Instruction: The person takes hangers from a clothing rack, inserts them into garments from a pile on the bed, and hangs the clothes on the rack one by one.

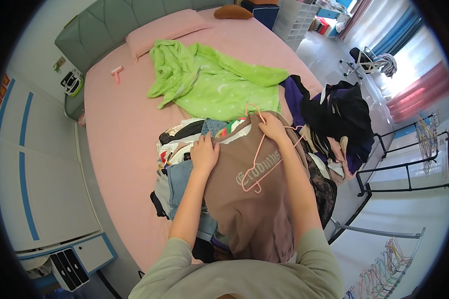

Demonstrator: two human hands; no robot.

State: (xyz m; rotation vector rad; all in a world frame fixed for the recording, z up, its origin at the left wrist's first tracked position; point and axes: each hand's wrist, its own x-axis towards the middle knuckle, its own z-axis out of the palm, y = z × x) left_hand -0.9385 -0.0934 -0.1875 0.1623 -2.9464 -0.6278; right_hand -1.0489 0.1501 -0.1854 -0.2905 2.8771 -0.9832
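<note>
A brown sweatshirt (247, 202) with pale lettering lies spread over a pile of clothes on the bed. My left hand (204, 153) rests on its upper left edge, fingers bent over the cloth; whether they grip it is unclear. With my right hand (271, 127) I hold the sweatshirt near the neckline. A pink clothes hanger (255, 164) lies on the front of the garment, passing by my right hand, its hook rising above the collar. Folded denim (177, 183) and other garments show to the left, under the sweatshirt.
A light green blanket (224, 82) lies beyond the pile on the pink bedsheet (116, 149). Dark clothes (340, 112) are heaped at the right. A pink lint roller (116, 74) lies near the headboard. Hangers (391, 261) hang on a metal rack at lower right.
</note>
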